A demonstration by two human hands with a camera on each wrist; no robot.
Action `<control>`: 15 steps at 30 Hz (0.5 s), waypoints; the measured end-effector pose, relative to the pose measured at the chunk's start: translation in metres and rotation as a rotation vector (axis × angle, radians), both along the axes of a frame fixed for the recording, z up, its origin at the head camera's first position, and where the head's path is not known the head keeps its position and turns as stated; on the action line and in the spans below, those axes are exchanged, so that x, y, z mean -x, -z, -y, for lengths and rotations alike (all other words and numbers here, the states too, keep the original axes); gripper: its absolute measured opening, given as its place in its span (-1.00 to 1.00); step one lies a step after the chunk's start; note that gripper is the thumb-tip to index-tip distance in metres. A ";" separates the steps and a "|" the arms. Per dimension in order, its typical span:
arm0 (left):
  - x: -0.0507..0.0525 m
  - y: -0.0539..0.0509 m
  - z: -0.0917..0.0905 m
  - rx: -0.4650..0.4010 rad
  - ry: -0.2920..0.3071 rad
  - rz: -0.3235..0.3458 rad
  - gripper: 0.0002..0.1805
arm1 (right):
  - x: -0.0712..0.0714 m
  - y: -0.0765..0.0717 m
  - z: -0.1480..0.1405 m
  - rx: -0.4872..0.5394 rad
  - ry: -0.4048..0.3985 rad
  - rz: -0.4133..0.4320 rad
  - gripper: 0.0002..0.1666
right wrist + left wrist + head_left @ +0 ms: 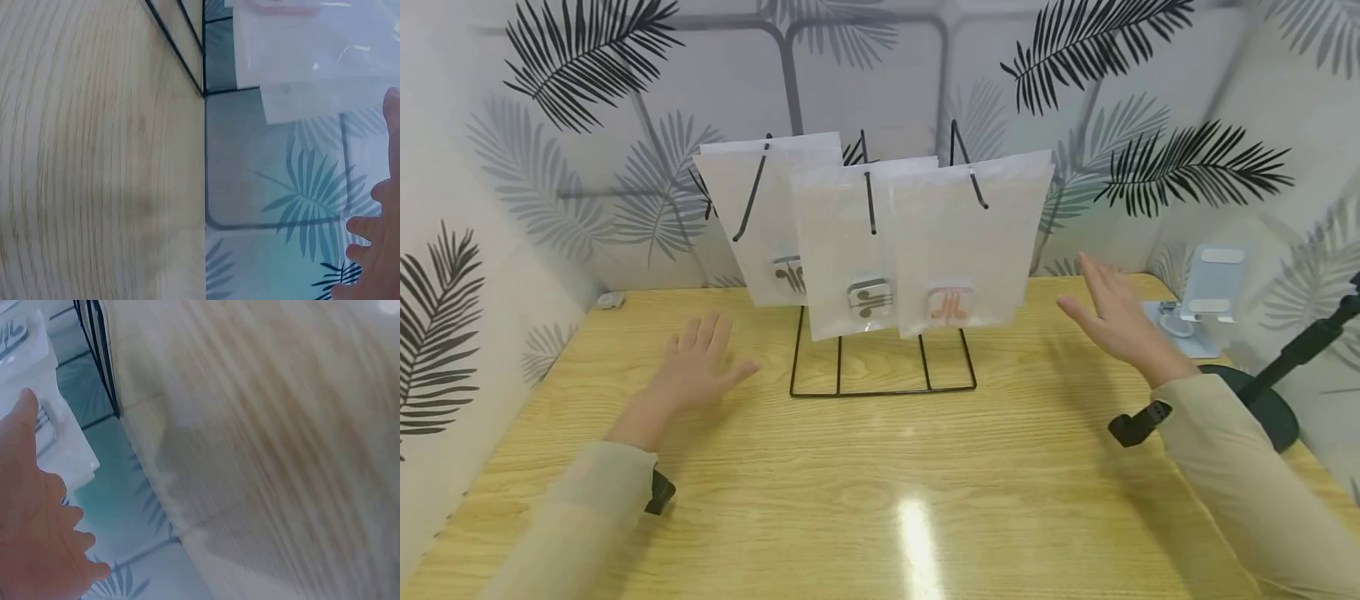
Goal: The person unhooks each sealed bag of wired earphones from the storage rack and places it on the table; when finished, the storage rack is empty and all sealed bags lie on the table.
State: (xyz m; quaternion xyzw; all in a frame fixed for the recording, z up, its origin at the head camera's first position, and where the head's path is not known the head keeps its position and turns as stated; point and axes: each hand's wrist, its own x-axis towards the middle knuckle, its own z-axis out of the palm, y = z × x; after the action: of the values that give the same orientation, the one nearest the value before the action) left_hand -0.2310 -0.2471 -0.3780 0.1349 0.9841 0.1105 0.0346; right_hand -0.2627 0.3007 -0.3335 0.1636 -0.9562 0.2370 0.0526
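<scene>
White plastic bags hang on a black wire rack at the middle of the table. Through the left bag and the middle bag, small cases with dark earphones show; the right bag holds a case with pink earphones. My left hand hovers left of the rack, fingers spread, holding nothing. My right hand is raised to the right of the bags, its fingers straight and touching nothing. Both wrist views show a hand apart from the bags, with the rack's wire base nearby in the right one.
A light blue phone stand stands at the back right, beside a black pole on a round dark base. A small white object lies at the table's back left corner. Leaf-patterned covering backs the wooden table.
</scene>
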 end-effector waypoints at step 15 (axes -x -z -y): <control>0.011 0.015 -0.035 -0.069 0.259 -0.071 -0.07 | -0.003 -0.001 0.047 0.421 -0.019 -0.154 -0.41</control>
State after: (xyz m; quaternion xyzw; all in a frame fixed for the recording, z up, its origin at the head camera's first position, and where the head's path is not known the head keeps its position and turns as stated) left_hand -0.2420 -0.2123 -0.3931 0.2657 0.9546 0.1340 0.0092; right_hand -0.2593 0.2542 -0.3324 0.1757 -0.8771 0.4187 0.1564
